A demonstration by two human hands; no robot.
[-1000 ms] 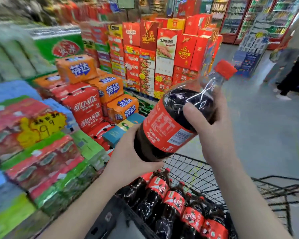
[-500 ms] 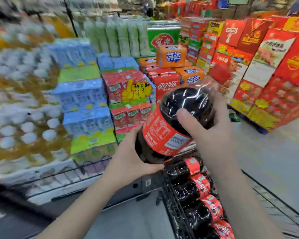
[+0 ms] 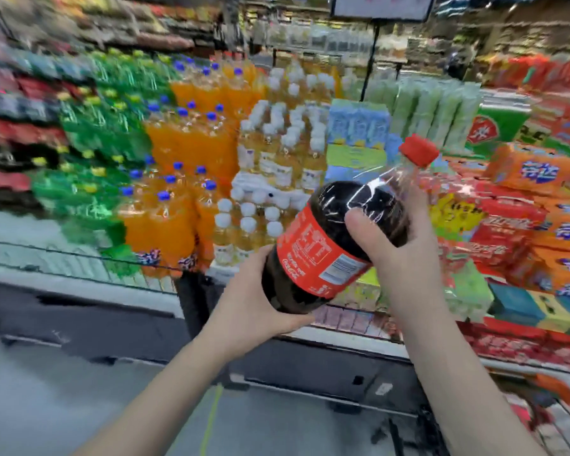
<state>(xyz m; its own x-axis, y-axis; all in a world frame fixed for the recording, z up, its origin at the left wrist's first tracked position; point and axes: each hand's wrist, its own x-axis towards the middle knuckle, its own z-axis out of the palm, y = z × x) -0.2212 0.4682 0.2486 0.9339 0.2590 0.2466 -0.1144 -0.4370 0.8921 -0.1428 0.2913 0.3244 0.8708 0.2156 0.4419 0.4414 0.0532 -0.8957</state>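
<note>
Bright, even light; the shelves (image 3: 79,143) smear with motion blur (edges warp too), white glare streaks my bottle (image 3: 313,255)

One cola bottle (image 3: 369,205), with one red cap (image 3: 418,151) and one red label (image 3: 316,251). Two grips are in view: the left grip (image 3: 247,297) and the right grip (image 3: 405,258). One sign (image 3: 382,6) hangs overhead. Of the orange soda bottles (image 3: 185,139), roughly eighteen blue caps show, though blur bars an exact count. Pale yellow bottles (image 3: 277,153) and green bottles (image 3: 96,126) number dozens, too smeared to count. At least three orange packs (image 3: 533,169) sit on the right.
</note>
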